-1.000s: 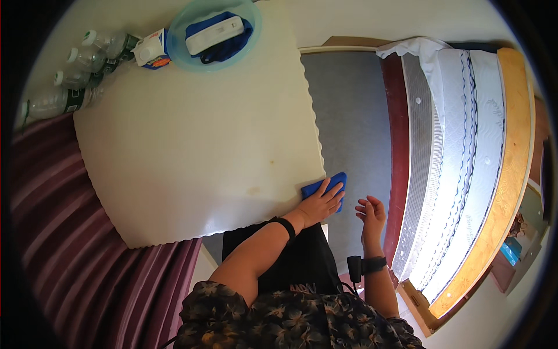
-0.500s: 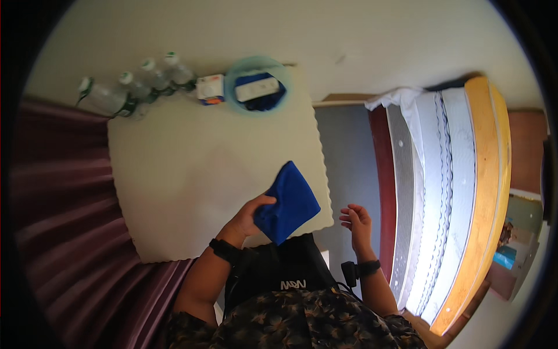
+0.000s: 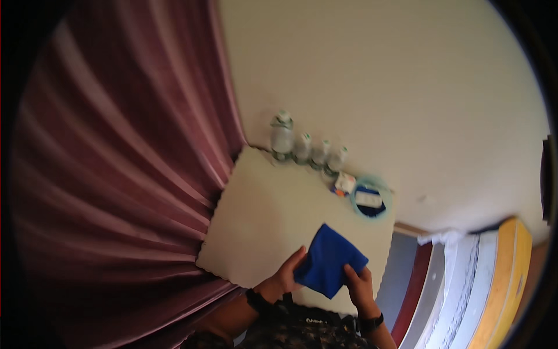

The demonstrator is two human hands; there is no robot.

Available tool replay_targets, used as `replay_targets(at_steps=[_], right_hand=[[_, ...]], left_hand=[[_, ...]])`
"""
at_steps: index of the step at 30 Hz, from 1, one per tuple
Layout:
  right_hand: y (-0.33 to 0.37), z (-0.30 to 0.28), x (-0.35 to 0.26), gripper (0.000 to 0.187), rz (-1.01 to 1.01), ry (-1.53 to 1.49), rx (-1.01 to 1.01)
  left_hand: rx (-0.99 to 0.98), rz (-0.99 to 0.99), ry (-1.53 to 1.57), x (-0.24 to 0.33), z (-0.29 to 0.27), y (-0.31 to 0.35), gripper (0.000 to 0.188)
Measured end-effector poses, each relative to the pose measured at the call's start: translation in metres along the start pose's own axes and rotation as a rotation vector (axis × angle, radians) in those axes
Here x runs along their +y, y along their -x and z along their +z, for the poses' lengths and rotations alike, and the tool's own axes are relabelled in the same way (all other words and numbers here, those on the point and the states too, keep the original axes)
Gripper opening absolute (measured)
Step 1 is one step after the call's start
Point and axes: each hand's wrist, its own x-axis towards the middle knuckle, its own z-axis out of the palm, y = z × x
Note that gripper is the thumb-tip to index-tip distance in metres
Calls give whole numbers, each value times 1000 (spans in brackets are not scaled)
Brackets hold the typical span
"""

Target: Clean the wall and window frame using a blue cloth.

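Keeping the blue cloth (image 3: 332, 259) flat needs both hands firm at its edges: the left hand (image 3: 286, 273) grasps its left side, the right hand (image 3: 360, 285) its lower right, above the table (image 3: 264, 218). Along the far edge, bottles (image 3: 282, 138), a carton (image 3: 345, 182) and a bowl (image 3: 387, 202) obstruct the surface.

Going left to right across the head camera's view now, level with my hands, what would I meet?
Curtain, left hand, cloth, right hand, floor, dark red panel, grey panel, white mattress, yellow slab.
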Motion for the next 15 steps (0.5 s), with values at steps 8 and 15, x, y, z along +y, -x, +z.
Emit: replay_targets(at_steps=[8, 15], right_hand=[[17, -29, -23, 29, -59, 239, -230], [34, -114, -34, 35, -195, 262, -271]], left_hand=[[-20, 159, -812, -26, 4, 38, 55], [375, 614, -873, -110, 12, 13, 46]])
